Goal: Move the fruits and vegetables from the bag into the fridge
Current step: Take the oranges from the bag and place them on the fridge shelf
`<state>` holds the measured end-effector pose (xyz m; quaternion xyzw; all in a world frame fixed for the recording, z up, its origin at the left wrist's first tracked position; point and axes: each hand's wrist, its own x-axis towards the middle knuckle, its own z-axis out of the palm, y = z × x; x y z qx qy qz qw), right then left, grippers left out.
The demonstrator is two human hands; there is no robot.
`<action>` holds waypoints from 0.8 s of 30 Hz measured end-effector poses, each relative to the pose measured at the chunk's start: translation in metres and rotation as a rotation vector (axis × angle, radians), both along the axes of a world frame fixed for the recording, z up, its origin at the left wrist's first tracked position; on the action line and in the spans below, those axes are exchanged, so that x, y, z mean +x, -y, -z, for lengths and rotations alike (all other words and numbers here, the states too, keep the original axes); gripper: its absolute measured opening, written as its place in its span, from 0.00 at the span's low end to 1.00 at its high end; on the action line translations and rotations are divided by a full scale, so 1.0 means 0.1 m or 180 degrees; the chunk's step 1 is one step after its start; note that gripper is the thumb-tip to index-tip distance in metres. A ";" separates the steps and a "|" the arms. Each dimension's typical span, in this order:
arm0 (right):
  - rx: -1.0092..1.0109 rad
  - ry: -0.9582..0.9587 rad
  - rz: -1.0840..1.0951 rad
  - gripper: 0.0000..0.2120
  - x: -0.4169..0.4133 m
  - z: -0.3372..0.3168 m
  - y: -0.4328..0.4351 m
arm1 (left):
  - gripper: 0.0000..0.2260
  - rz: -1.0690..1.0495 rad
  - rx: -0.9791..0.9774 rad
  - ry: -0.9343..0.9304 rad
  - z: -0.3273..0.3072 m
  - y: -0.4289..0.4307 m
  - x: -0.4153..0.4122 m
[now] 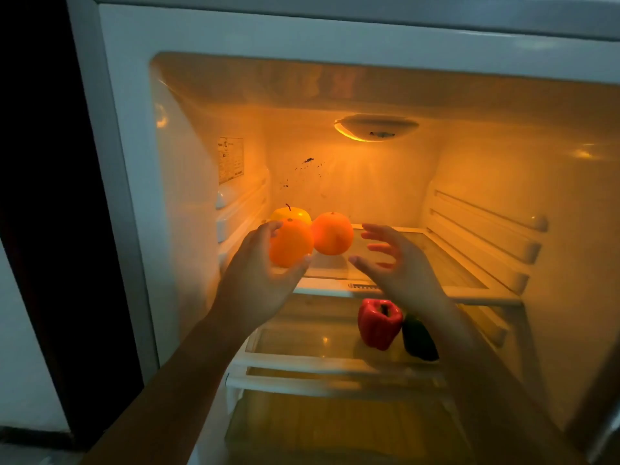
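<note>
The fridge (127, 196) stands open, lit amber by a lamp (375, 128) in its ceiling. Upper shelf (469, 273): an orange (332, 233) rests near the left rear, with a yellow apple (291, 213) behind it in the rear left corner; the right half of the glass is bare. The left hand (261, 273) holds a second orange (290, 243) over the shelf's front left corner, fingers (268, 229) curled around its left side and thumb under it; this orange sits just beside the resting one, and contact between the two cannot be told. The right hand (396, 263) hovers over the shelf's front edge near the middle, fingers spread and grasping nothing. Lower shelf (302, 357): a red pepper (379, 323) lies right of centre, touching a dark green vegetable (419, 340) on its right, which is partly hidden by the right forearm; the left half is bare. Below it, a lower compartment (335, 427) shows dimly; its contents cannot be told. Ribbed shelf rails (486, 236) run along the right wall, and a label (230, 160) is fixed to the left wall. Left of the fridge the room is dark.
</note>
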<state>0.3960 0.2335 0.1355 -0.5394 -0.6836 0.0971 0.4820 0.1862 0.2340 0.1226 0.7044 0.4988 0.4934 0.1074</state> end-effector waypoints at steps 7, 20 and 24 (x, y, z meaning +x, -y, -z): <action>-0.0102 -0.0187 -0.0084 0.23 -0.08 0.23 0.56 | 0.26 0.0484 -0.0038 -0.0167 0.17 0.37 -0.02; -0.1178 -0.0542 0.0936 0.18 -0.64 1.37 2.11 | 0.23 0.1736 -0.0797 -0.0944 1.09 1.07 -0.48; -0.1786 -0.0528 0.1560 0.21 -0.87 1.83 2.79 | 0.23 0.2038 -0.1171 -0.1210 1.51 1.30 -0.56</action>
